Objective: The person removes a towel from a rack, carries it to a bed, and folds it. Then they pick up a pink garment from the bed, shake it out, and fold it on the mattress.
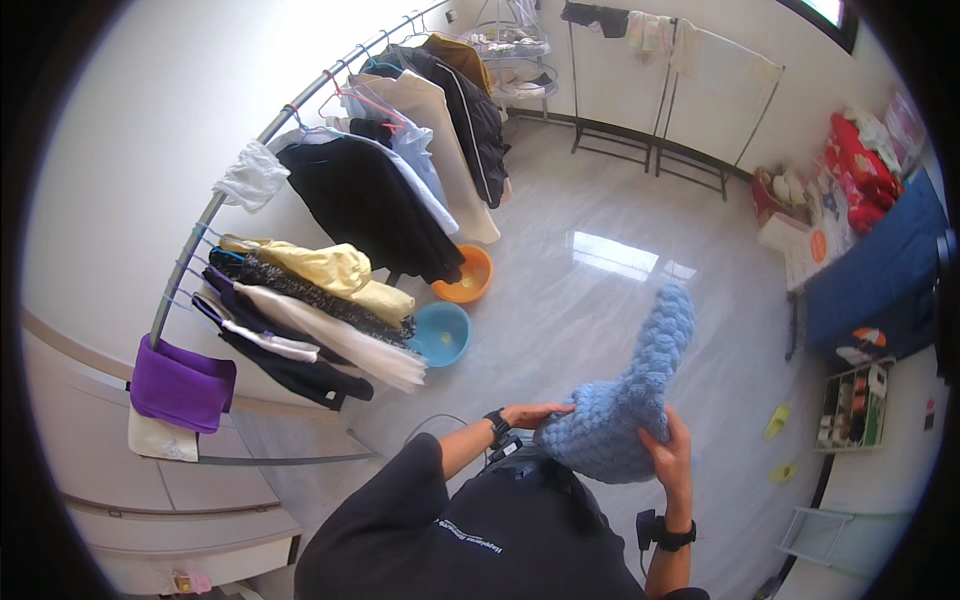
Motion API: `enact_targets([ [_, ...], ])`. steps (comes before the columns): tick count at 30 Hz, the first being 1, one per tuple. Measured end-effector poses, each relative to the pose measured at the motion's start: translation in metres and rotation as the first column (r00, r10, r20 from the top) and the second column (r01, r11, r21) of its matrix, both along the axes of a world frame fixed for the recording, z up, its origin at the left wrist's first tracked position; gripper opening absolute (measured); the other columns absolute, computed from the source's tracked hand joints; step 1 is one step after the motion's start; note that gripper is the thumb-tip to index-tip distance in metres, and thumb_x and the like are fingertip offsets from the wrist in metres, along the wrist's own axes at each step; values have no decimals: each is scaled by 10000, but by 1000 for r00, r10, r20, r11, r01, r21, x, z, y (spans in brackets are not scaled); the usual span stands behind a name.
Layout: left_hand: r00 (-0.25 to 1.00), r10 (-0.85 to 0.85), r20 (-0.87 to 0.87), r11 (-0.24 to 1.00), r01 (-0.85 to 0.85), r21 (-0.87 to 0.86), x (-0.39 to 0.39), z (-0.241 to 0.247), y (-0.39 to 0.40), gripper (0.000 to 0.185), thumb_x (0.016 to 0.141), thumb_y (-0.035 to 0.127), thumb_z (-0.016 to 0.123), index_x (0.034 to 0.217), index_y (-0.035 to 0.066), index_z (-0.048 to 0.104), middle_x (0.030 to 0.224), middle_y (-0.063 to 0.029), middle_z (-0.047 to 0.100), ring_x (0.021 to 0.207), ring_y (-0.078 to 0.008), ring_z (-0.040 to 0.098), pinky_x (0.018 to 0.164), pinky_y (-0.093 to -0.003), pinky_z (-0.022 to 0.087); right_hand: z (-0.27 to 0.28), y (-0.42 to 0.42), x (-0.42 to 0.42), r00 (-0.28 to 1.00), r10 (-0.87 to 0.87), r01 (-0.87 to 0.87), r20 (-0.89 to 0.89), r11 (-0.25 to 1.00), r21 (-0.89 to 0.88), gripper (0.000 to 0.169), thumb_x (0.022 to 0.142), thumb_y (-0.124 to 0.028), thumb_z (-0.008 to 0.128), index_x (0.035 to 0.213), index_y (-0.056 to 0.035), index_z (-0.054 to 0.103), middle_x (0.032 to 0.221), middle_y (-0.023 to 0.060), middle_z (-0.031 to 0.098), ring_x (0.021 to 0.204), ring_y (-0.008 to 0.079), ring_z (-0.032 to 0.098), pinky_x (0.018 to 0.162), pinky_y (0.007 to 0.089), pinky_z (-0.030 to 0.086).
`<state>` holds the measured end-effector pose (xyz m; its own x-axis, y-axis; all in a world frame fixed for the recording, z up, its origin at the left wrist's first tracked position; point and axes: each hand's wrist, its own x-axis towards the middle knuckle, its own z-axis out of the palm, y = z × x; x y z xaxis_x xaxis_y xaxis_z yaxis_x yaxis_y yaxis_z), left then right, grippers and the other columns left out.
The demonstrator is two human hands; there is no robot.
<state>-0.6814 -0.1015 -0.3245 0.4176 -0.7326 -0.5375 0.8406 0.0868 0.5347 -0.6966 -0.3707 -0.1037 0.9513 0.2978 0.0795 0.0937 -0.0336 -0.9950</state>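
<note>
A light blue chunky-knit piece (607, 427) of thick plush yarn is held in front of my body, above the floor. It has a broad, rounded lower part, and a long narrow section (664, 330) rises from it away from me. What kind of article it is cannot be settled from this view. My left hand (538, 415) grips its left edge, the thumb on top and the other fingers partly hidden. On the right side my right hand (667, 446) clasps it near the base of the narrow section, with the thumb lying over the knit.
To the left, a metal rail (319, 86) carries several garments on hangers. An orange basin (466, 274) and a blue basin (444, 335) sit beneath them. Folding racks (660, 97) stand at the back. Yellow-green slippers (778, 421) and a small shelf (851, 405) are at right.
</note>
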Motion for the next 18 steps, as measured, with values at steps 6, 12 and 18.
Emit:
enact_targets([
  [6,974,216,-65,961,-224,-161,141,6,0,714,831,349,631,1375,38,290,1360,-112,403,1215,-212,431,1047,-350,306,37,-5,180,946,301,-285,123,949,-135,303,736,44,623,1035,48,575,846,104,640,812,155,595,753,277,450],
  [12,954,297,46,916,-271,-295,352,60,-8,615,865,230,601,1361,38,293,1346,-114,402,1220,-229,418,1035,-367,339,57,-17,355,989,142,-128,42,962,-242,308,711,25,631,1015,46,585,823,66,629,782,129,575,733,270,451],
  [18,758,526,386,841,-531,-103,504,124,7,509,911,269,527,1329,29,366,1322,-124,430,1195,-209,439,996,-351,384,65,-19,539,984,-110,118,143,992,-46,355,767,-15,578,1117,26,535,971,47,582,924,129,513,857,244,373],
])
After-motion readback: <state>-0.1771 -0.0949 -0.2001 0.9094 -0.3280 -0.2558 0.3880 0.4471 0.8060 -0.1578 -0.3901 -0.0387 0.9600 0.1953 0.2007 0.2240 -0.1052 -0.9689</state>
